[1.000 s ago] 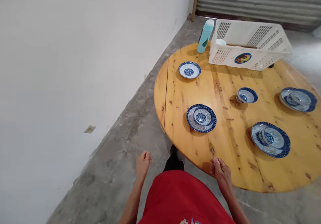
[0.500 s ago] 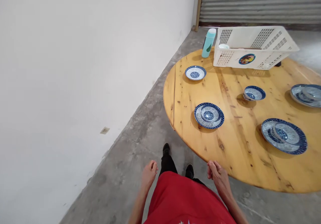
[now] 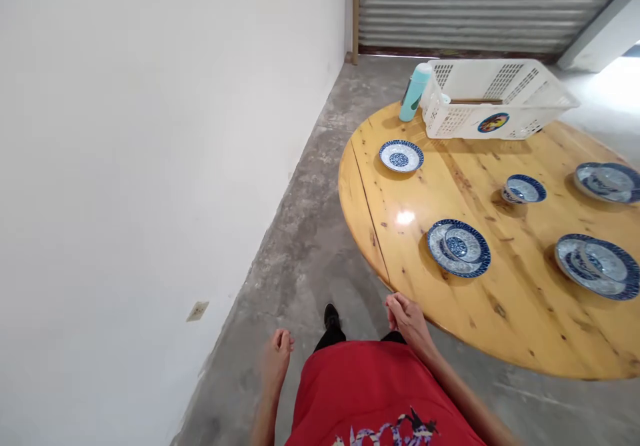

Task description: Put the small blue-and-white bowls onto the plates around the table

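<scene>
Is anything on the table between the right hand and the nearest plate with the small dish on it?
Nothing visible. The right hand hangs loosely curled just off the table edge, holding nothing. Between it and the plate lies only bare wood. The other dishes and the basket sit farther back or to the right.

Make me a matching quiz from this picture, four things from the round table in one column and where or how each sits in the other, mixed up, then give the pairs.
1. teal bottle
2. white basket
3. lone saucer
4. right hand

A. far edge, bears a round sticker
B. empty, by the table's near rim
C. upright, left of the basket
D. alone, nothing stacked on it

Pairs: 1-C, 2-A, 3-D, 4-B
</scene>
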Demonstrator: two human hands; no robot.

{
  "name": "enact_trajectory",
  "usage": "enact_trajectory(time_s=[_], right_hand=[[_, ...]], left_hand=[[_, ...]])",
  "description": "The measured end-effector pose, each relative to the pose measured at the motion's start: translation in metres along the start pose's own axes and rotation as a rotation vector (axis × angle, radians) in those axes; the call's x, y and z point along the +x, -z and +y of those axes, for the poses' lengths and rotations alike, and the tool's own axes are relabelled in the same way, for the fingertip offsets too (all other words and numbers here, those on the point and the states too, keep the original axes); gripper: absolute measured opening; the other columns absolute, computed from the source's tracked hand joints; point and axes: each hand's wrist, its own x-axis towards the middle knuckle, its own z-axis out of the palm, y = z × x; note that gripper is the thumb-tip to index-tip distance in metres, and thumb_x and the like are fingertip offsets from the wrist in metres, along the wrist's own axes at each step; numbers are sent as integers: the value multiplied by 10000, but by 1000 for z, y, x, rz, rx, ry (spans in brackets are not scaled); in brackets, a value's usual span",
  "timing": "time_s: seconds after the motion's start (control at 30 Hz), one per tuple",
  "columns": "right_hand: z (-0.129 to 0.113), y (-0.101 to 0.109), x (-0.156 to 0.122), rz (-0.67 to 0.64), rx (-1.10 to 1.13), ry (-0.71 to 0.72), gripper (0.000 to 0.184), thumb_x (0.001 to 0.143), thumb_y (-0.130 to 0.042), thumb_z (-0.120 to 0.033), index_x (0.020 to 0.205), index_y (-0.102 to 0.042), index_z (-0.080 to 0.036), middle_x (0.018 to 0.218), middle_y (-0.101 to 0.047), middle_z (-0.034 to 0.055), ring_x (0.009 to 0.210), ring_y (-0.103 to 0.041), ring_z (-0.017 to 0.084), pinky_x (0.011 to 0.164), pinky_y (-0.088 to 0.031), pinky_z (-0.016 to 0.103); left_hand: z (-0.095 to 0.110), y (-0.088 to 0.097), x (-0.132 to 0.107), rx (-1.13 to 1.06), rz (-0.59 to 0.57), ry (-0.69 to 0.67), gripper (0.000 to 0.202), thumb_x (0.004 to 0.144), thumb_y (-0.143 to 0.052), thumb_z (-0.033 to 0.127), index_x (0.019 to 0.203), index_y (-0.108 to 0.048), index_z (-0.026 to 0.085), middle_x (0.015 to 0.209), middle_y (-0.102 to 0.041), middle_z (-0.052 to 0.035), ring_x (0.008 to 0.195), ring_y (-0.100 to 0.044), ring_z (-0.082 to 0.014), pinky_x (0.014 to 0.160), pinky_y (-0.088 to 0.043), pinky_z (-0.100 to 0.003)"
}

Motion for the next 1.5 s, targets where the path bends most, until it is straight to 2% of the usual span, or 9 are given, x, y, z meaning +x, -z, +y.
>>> enact_trajectory(time_s=[0.13,0.27,0.43,0.63,0.77,0.97,1.13,1.37,1.5], right_hand=[[-10,-42,11,9,20,-27,401,872,-480,-581,755,-546,-203,529,-527,-42,422,-501,122,465,-397,248],[-15,-55,22,70,31,-63,401,861,-498,-586,758,-551,-202,510,-532,-38,408,-499,128,456,-388,252],[-24,-64,48,160,64,-100,380,870,-498,-567,766,-550,-205,519,-532,-42,404,-499,124,458,-386,250],[-39,-75,108,182,165,-136,379,865,-477,-569,750,-530,-211,508,-514,-55,396,-488,119,447,-373,244],[-57,-63,154,273,228,-139,388,858,-475,-576,702,-506,-222,515,-519,-47,408,-491,125,455,-375,251],[-78,-22,201,490,289,-98,374,888,-460,-550,706,-509,-227,511,-511,-38,462,-489,138,498,-383,258],[-95,8,214,634,239,-83,349,908,-462,-498,709,-527,-219,522,-505,-34,480,-495,136,534,-385,261],[-105,21,217,786,353,-101,353,898,-474,-530,772,-538,-207,569,-510,-36,472,-503,130,499,-393,254],[-108,33,225,926,335,-121,347,887,-488,-525,765,-556,-208,572,-542,-24,475,-523,134,495,-415,252]], left_hand=[[3,37,51,-42,-38,-27,275,888,-365,414,786,-551,239,747,-683,-6,687,-673,-165,674,-489,-261],[47,49,97,-45,-50,-126,259,891,-376,397,797,-555,236,768,-678,-4,709,-666,-155,691,-479,-247],[123,31,142,-74,-166,-271,274,893,-393,410,840,-589,227,792,-686,-12,705,-652,-157,705,-468,-255],[203,5,188,8,-346,-428,284,894,-401,414,840,-604,223,754,-680,-18,701,-656,-162,677,-472,-246],[257,2,215,115,-419,-488,282,910,-392,403,854,-606,227,758,-678,-8,716,-660,-158,676,-463,-238],[348,-13,252,212,-489,-643,305,927,-388,424,856,-604,221,750,-670,-9,694,-641,-156,665,-456,-236],[411,-46,261,236,-553,-812,291,925,-399,397,867,-619,217,767,-676,-12,719,-638,-151,677,-454,-233],[484,-98,255,192,-811,-923,266,915,-435,387,865,-626,208,744,-672,-9,656,-634,-132,642,-474,-225],[534,-134,252,179,-955,-1048,272,916,-437,379,843,-632,203,750,-680,-10,642,-635,-120,639,-479,-216]])
